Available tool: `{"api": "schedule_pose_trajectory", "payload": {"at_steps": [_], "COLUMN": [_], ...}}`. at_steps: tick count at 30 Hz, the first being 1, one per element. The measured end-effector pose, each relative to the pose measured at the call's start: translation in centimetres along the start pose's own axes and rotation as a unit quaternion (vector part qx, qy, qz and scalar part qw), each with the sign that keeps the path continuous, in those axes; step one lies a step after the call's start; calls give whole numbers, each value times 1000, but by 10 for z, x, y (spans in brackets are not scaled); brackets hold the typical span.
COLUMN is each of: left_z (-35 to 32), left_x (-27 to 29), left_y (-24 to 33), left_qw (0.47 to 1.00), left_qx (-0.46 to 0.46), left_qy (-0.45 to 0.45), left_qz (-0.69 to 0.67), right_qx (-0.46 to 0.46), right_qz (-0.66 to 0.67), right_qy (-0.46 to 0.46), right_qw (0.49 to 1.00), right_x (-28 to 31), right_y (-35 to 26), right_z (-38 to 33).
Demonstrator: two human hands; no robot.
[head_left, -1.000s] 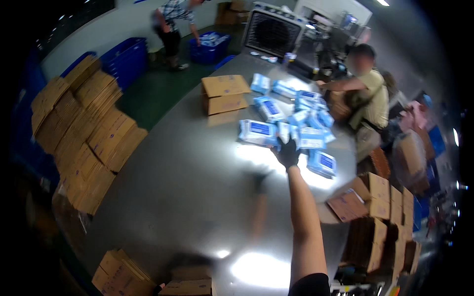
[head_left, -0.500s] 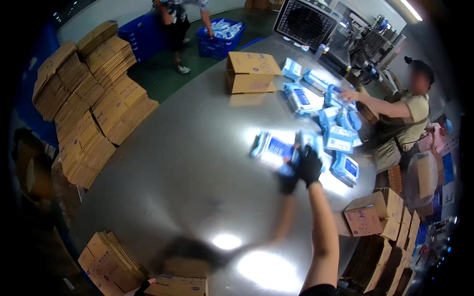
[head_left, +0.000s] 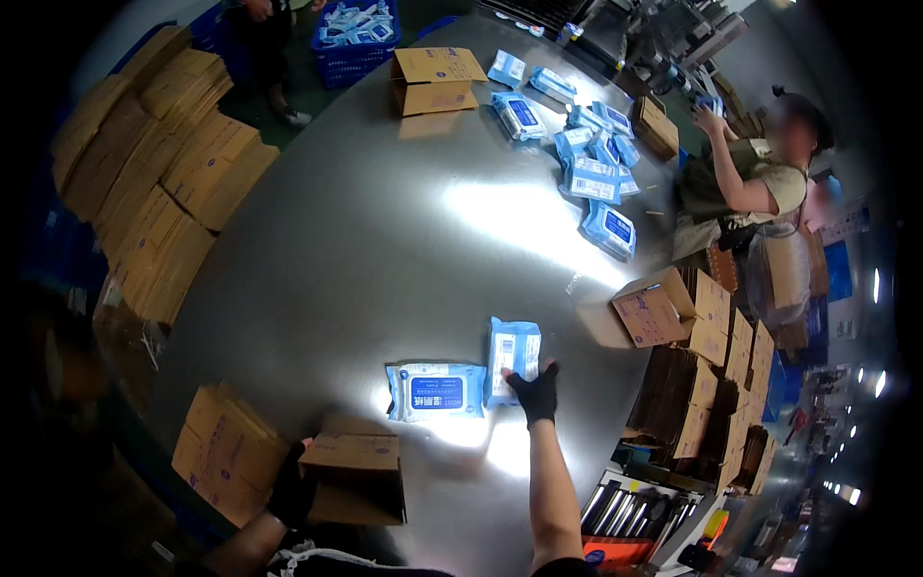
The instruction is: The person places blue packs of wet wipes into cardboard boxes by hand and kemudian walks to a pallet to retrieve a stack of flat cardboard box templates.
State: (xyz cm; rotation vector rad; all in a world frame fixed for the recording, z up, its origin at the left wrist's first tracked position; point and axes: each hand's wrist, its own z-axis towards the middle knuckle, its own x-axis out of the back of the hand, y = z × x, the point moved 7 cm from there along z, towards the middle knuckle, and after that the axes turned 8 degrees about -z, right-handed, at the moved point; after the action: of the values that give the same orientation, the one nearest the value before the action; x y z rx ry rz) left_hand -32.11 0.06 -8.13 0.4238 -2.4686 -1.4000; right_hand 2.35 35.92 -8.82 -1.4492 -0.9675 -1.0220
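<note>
My right hand [head_left: 535, 392], in a black fingerless glove, grips the right edge of a blue-and-white wet wipes pack [head_left: 512, 348], its thumb lying on top. A second wipes pack [head_left: 437, 392] with a dark blue label lies flat just left of it. My left hand [head_left: 291, 486], gloved alike, holds the left edge of a small cardboard box [head_left: 351, 450] at the table's near edge, with its fingertips on the top corner. The box's opening faces right and shows a dark inside. Part of the left hand is in shadow.
Flattened cartons [head_left: 226, 447] lean left of the box. Several wipes packs [head_left: 591, 178] lie at the table's far right, near an open carton [head_left: 437, 79]. A co-worker [head_left: 745, 178] stands there holding a pack. Another open carton [head_left: 654, 308] stands at right; carton stacks [head_left: 207, 163] rise at left.
My right hand has come nearer, bringing two wipes packs from the far pile toward the box. My left hand stays at the box. The co-worker has lifted a pack off the table.
</note>
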Motion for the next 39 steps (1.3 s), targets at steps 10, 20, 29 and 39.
{"api": "schedule_pose_trajectory", "payload": {"at_steps": [10,20,29,39], "left_z": [-5,29,-27,-83], "left_x": [17,-10,-173,-177], "left_y": [1,8,10,24], "left_qw": [988,961,677,768], "left_qx": [-10,28,-290,-279], "left_qy": [-25,-65,-371,-403], "left_qz": [155,268,566,411], "right_qx": [438,46,69,330], "right_qz": [-26,306,395,-186], "right_qy": [-509,-415,-94,-48], "right_qw": [740,856,911,924], "right_x": [-21,-17,155,150], "right_y": [-160,28,30,-48], "right_z": [-42,-212,-345,-415]}}
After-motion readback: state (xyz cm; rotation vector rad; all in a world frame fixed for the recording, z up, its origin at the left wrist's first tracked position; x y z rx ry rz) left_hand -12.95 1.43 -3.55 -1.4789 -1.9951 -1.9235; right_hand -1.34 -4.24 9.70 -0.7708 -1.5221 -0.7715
